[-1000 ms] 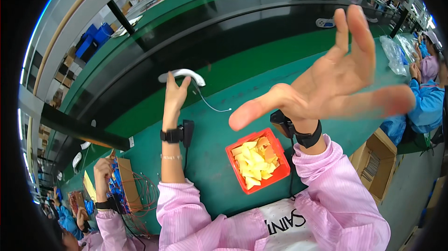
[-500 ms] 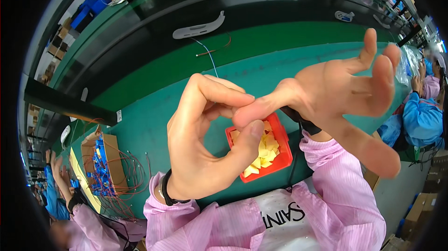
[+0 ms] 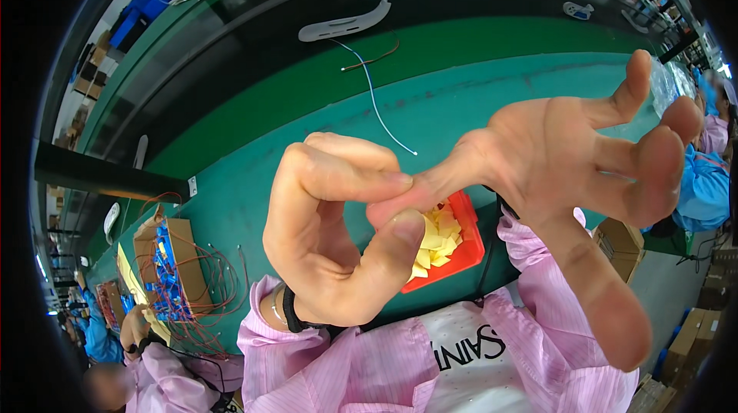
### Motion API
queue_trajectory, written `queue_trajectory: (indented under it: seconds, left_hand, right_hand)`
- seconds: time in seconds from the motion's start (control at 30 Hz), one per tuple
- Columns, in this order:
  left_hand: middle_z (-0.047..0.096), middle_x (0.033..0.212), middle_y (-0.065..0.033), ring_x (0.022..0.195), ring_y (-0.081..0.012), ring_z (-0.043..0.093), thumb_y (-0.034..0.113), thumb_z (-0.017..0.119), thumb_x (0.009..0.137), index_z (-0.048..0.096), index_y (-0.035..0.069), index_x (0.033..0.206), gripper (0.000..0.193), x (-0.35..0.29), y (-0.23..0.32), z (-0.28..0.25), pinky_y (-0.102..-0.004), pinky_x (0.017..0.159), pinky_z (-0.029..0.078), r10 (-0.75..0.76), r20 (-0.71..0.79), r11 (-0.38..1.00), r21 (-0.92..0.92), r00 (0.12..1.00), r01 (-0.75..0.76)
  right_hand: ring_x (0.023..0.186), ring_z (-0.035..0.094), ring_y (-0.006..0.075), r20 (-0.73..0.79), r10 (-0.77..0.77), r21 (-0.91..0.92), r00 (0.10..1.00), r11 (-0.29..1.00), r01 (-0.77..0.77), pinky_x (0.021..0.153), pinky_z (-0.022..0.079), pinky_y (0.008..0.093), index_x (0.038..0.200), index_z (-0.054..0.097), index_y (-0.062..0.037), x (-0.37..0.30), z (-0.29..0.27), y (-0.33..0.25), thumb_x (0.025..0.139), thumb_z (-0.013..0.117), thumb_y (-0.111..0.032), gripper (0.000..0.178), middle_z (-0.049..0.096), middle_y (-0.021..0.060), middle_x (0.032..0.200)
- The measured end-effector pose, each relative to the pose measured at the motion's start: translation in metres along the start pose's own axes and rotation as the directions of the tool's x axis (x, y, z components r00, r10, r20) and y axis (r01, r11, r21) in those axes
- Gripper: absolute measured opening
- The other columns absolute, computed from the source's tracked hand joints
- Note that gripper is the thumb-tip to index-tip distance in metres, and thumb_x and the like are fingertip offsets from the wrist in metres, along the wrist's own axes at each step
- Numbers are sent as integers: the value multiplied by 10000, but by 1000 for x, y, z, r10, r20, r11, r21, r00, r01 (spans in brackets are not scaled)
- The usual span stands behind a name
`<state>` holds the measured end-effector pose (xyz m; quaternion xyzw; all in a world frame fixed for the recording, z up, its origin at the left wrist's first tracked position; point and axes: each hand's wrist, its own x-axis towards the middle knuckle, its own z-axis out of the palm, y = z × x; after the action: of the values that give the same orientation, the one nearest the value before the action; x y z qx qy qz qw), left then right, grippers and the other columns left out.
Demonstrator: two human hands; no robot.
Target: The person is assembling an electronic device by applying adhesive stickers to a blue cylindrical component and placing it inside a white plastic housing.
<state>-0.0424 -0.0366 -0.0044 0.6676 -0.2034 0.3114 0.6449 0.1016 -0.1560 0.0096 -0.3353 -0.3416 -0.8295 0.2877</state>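
Observation:
My left hand point(image 3: 330, 228) is closed in a pinch, thumb and fingertips pressed on one digit of my right hand point(image 3: 550, 155). Palm showing, that right hand is turned up with its other fingers spread, and nothing lies in it. Both hands are above the green table mat, in front of my body. Partly hidden beneath them is a red tray point(image 3: 473, 255) of yellow paper-like pieces point(image 3: 440, 242). Beyond the hands, a thin pale-blue cable point(image 3: 373, 98) lies across the mat, ending near my fingers.
A white curved housing point(image 3: 344, 26) lies on the dark conveyor-like strip at the back. To the left, a cardboard box point(image 3: 188, 259) holds blue parts with red wires trailing out. Co-workers sit on both sides; a pink sleeve point(image 3: 169, 374) is at lower left.
The right hand has turned a little, its lower digit swinging downward. My left hand has drifted slightly left, keeping its pinch. The co-worker's hand at left has lowered.

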Motion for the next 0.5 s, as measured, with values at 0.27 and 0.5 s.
queue_trajectory:
  seconds: [0.27, 0.5]
  left_hand:
    - [607, 831, -141, 718, -161, 538, -39, 673, 695, 570, -20, 890, 222, 2, -5, 3, -286, 669, 422, 81, -43, 997, 11, 996, -81]
    - [606, 831, -137, 699, -152, 521, -42, 666, 695, 559, -12, 869, 206, -2, -10, -1, -282, 661, 414, 67, -60, 998, 3, 996, -67]
  right_hand:
    - [1049, 491, 448, -45, 82, -77, 996, 993, -86, 837, 546, 536, 1469, -165, -168, -1, -6, 2, 609, 603, -851, 1340, 418, 326, 1189]
    - [966, 556, 444, -38, -51, 117, 998, 992, 55, 796, 572, 514, 1439, -95, -162, -14, -8, 12, 581, 654, -826, 1317, 495, 306, 1123]
